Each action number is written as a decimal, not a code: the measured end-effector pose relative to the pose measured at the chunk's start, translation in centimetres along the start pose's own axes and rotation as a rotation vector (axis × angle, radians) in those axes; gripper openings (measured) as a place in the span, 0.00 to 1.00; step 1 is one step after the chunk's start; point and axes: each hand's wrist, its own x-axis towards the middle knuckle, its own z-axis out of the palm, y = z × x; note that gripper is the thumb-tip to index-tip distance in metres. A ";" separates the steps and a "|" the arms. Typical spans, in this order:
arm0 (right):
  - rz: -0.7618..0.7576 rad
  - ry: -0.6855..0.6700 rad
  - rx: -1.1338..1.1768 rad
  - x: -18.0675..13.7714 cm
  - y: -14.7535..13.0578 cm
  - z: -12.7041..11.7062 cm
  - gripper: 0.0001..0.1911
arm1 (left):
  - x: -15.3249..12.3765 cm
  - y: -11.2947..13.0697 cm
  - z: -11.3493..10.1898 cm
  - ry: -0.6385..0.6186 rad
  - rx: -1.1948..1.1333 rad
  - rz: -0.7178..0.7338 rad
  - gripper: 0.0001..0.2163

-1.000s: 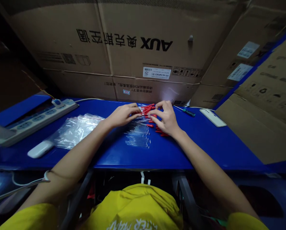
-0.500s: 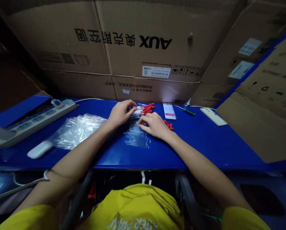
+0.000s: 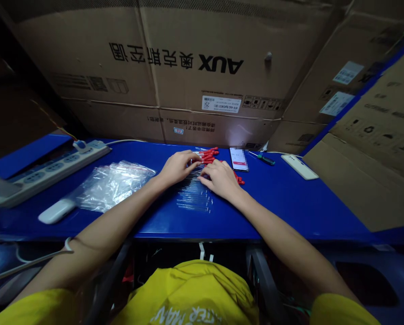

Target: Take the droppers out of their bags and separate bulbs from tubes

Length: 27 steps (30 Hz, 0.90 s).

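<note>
On the blue table, my left hand [image 3: 180,167] has its thumb and index finger drawn together beside the red rubber bulbs. Close to its right is my right hand [image 3: 220,178], fingers curled and thumb bent inward over the clear tubes. What either pinch holds is too small to make out. Several thin clear tubes [image 3: 193,198] lie side by side below the hands. Beyond the fingertips sits a group of droppers with red bulbs [image 3: 210,154]. More loose red bulbs [image 3: 239,179] show past my right hand, which partly covers them.
Clear plastic bags [image 3: 110,185] lie left of my left forearm, by a white rounded device [image 3: 57,211] and a long power strip [image 3: 49,174]. Behind are a lit phone [image 3: 238,159], a green screwdriver [image 3: 265,159], a white phone [image 3: 299,167] and a large cardboard box [image 3: 188,85].
My left hand has moved right and slightly toward me, closer to my right hand. The right hand has shifted only a little. The tubes and bulbs look much the same.
</note>
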 end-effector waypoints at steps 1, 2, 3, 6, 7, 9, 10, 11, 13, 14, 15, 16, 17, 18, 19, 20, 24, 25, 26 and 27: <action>0.031 0.030 0.006 0.0 0.3 -0.1 0.10 | 0.0 0.1 0.1 -0.011 -0.027 0.006 0.11; 0.058 0.061 0.017 0.0 0.6 -0.2 0.11 | 0.0 0.2 0.2 -0.018 -0.058 0.010 0.11; 0.072 0.091 0.034 0.0 1.0 -0.3 0.13 | 0.0 0.3 0.4 -0.022 -0.092 0.010 0.11; 0.008 0.127 0.113 -0.2 2.1 -0.7 0.21 | -0.1 0.8 1.2 -0.016 -0.229 -0.020 0.16; -0.027 0.122 0.138 -0.2 2.4 -0.7 0.20 | -0.1 1.0 1.5 -0.014 -0.282 -0.031 0.18; -0.066 0.104 0.180 -0.3 2.9 -0.6 0.13 | -0.2 1.4 1.9 -0.018 -0.367 -0.040 0.21; -0.072 0.099 0.206 -0.3 3.2 -0.6 0.09 | -0.2 1.6 2.0 -0.023 -0.390 -0.038 0.21; -0.075 0.100 0.237 -0.3 3.5 -0.6 0.06 | -0.2 1.8 1.9 -0.029 -0.395 -0.034 0.21; -0.067 0.126 0.303 -0.4 4.3 -0.9 0.05 | -0.3 2.1 1.4 -0.033 -0.352 -0.022 0.21; -0.048 0.154 0.329 -0.5 4.8 -1.3 0.05 | -0.3 2.3 1.0 -0.029 -0.311 -0.007 0.23; -0.017 0.186 0.349 -0.6 5.4 -1.7 0.07 | -0.3 2.4 0.4 -0.023 -0.266 0.022 0.25; 0.029 0.224 0.363 -0.8 6.1 -2.3 0.07 | -0.3 2.6 -0.2 -0.025 -0.225 0.070 0.27; 0.082 0.264 0.383 -1.0 6.8 -2.9 0.08 | -0.4 2.8 -0.8 -0.047 -0.197 0.137 0.28; 0.129 0.289 0.408 -1.2 7.6 -3.5 0.09 | -0.4 3.0 -1.3 -0.091 -0.185 0.218 0.28; 0.174 0.305 0.432 -1.4 8.3 -4.1 0.12 | -0.5 3.3 -1.8 -0.153 -0.183 0.302 0.27; 0.213 0.296 0.450 -1.7 9.0 -4.7 0.16 | -0.6 3.6 -2.1 -0.226 -0.188 0.378 0.25; 0.338 0.075 0.439 -2.6 10.7 -5.7 0.17 | -1.1 4.8 -2.1 -0.409 -0.177 0.505 0.24; 0.358 0.001 0.435 -2.8 10.9 -5.6 0.14 | -1.1 4.9 -1.8 -0.415 -0.165 0.507 0.23; 0.375 -0.064 0.438 -3.0 11.0 -5.5 0.12 | -1.1 5.0 -1.6 -0.406 -0.149 0.501 0.22; 0.387 -0.121 0.450 -3.1 11.1 -5.4 0.11 | -1.1 4.9 -1.2 -0.381 -0.130 0.486 0.20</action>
